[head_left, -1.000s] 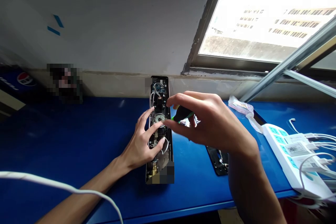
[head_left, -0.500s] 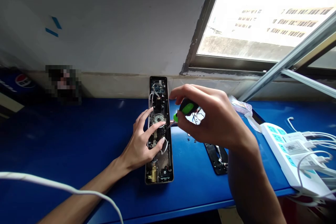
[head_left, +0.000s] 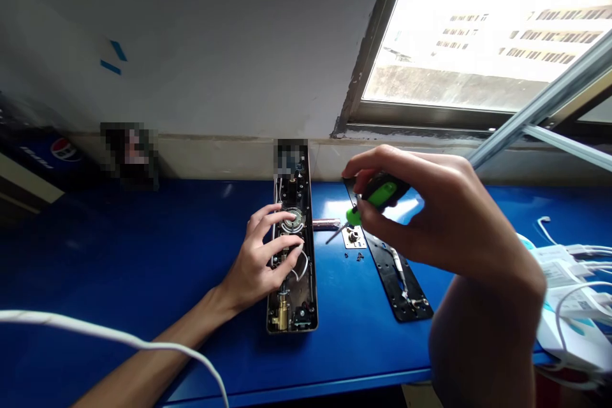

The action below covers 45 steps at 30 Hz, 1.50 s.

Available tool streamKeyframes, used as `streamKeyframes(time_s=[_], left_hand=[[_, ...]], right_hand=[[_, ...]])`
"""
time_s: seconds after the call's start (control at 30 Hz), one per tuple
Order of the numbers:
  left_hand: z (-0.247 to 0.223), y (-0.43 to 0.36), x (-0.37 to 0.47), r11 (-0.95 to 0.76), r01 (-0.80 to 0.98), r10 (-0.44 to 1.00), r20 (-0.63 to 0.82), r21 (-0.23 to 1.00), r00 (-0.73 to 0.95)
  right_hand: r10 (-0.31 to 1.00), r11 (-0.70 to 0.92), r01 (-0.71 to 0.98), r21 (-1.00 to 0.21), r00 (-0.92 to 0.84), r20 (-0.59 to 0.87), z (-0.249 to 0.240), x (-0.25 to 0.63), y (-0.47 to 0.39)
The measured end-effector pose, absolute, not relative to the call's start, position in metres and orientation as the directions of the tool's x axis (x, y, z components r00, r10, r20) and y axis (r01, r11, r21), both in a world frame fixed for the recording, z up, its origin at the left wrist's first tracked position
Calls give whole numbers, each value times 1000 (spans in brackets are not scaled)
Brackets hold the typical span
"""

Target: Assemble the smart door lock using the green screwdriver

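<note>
A long black housing lies upright in view on the blue table, its inner parts exposed: a round metal disc, white wires and a brass cylinder. Over its middle rests my left hand, thumb and index fingertips pressed together at the right side of the housing; whether something small is between them is hidden. My right hand grips a green and black screwdriver. The screwdriver's tip points down and left, off the housing's right edge and apart from it.
Right of the housing lie a small metal plate, several dark screws and a long black panel with a white wire. A white power strip with plugs is at far right. A white cable crosses the lower left.
My right hand has moved right with the screwdriver, whose tip has left the housing. The thumb and index finger of my left hand have come together. The view has shifted slightly.
</note>
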<state>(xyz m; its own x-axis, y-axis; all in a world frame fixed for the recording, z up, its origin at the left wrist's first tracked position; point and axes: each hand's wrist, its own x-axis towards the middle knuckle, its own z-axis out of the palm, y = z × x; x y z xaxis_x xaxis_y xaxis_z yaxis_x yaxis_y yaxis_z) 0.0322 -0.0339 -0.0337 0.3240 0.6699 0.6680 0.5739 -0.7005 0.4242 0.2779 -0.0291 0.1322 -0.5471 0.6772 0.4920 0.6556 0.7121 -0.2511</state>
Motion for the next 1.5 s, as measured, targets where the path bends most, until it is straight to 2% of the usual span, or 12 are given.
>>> streamKeyframes(time_s=[0.1, 0.2, 0.27, 0.37, 0.47, 0.57, 0.77, 1.07, 1.3, 1.5], left_hand=[[-22, -30, 36, -751, 513, 636, 667, 417, 389], [-5, -16, 46, -813, 440, 580, 596, 381, 555], [8, -4, 57, -843, 446, 538, 447, 302, 715], [22, 13, 82, -883, 441, 468, 215, 163, 857], [22, 25, 109, -904, 425, 427, 58, 38, 902], [12, 31, 129, -909, 417, 416, -32, 8, 909], [-6, 36, 144, -915, 398, 395, -58, 57, 917], [-4, 35, 139, -907, 411, 404, -89, 87, 910], [-6, 34, 136, -876, 481, 478, -91, 21, 874], [-5, 32, 142, -875, 483, 479, -85, 31, 874]], right_hand=[[719, 683, 696, -221, -587, 373, 132, 296, -23], [790, 609, 766, -206, -561, 247, 130, 311, -16], [833, 552, 809, -200, -525, 174, 128, 318, -13], [870, 492, 846, -203, -481, 106, 128, 324, -12], [881, 471, 854, -222, -468, 71, 130, 327, -14], [880, 473, 850, -233, -469, 76, 131, 329, -16], [870, 493, 831, -259, -479, 119, 134, 333, -18], [851, 524, 803, -283, -493, 179, 133, 338, -20], [848, 530, 798, -287, -500, 178, 134, 337, -22], [845, 535, 793, -293, -497, 196, 134, 339, -24]])
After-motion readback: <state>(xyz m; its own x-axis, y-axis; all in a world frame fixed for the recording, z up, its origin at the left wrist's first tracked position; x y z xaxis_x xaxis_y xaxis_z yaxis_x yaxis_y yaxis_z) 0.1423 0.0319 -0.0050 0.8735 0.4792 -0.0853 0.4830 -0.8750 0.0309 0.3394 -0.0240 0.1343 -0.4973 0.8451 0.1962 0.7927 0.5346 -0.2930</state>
